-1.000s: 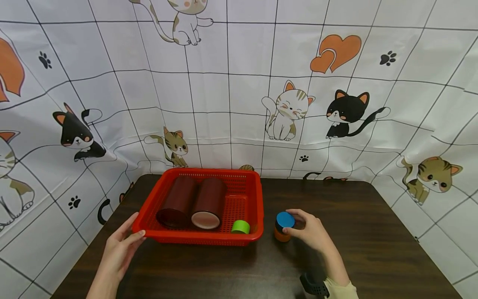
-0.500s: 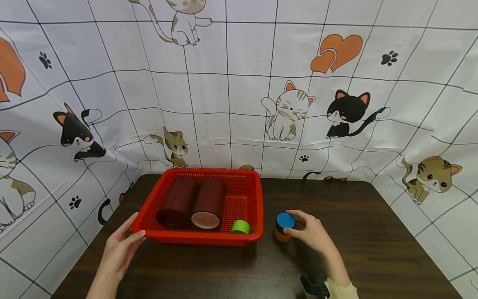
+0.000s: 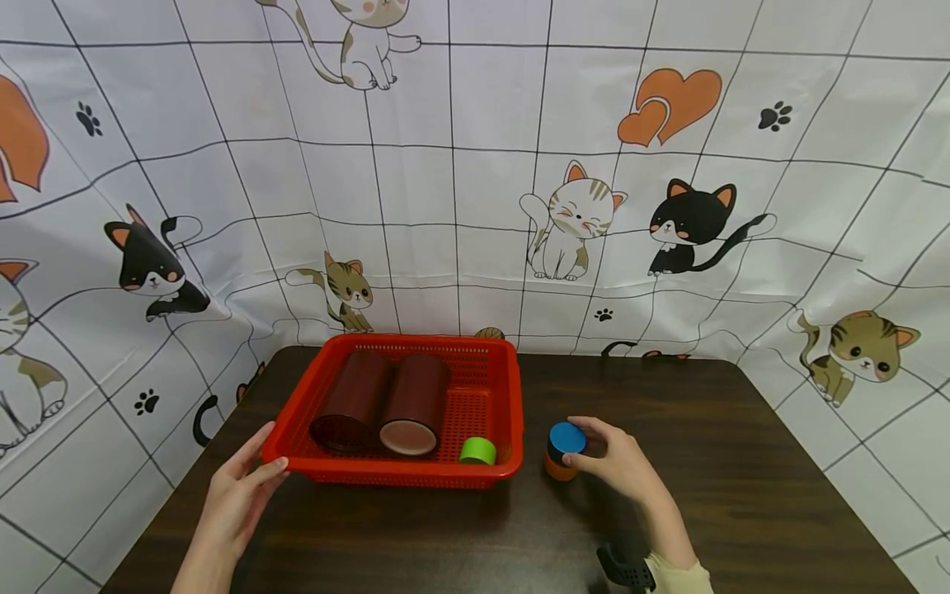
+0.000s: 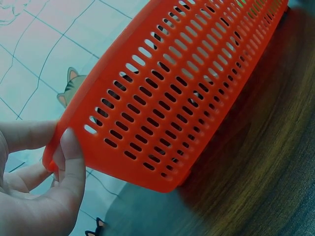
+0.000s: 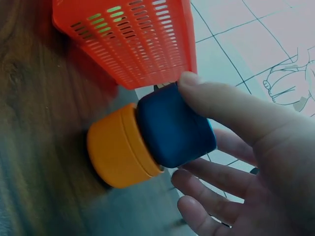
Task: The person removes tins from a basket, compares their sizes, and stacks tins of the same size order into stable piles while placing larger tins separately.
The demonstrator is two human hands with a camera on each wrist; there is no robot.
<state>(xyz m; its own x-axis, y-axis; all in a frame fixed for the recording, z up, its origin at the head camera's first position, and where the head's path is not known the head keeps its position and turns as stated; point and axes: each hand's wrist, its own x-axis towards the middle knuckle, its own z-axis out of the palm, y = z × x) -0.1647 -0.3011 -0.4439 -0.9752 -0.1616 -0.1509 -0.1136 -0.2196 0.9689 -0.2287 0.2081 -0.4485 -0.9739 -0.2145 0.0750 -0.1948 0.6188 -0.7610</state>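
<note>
At its near left corner, the red plastic basket (image 3: 401,472) is pinched between the thumb and fingers of my left hand (image 3: 236,499). My right hand (image 3: 616,462) grips a short blue cylinder (image 3: 567,439) between thumb and fingers. Directly beneath it an orange cylinder (image 3: 560,470) stands on the table. In the right wrist view the blue piece (image 5: 174,130) sits slightly off-centre and tilted on the top of the orange one (image 5: 118,147), with the thumb on its side and the lower fingers off it. The basket wall (image 4: 147,103) fills much of the left wrist view.
Two large dark brown cylinders (image 3: 417,396) lie side by side in the basket. A small bright green cylinder (image 3: 478,450) is near its front right corner. The dark wooden table (image 3: 690,429) meets a white cat-print curtain (image 3: 490,181) at the back and sides.
</note>
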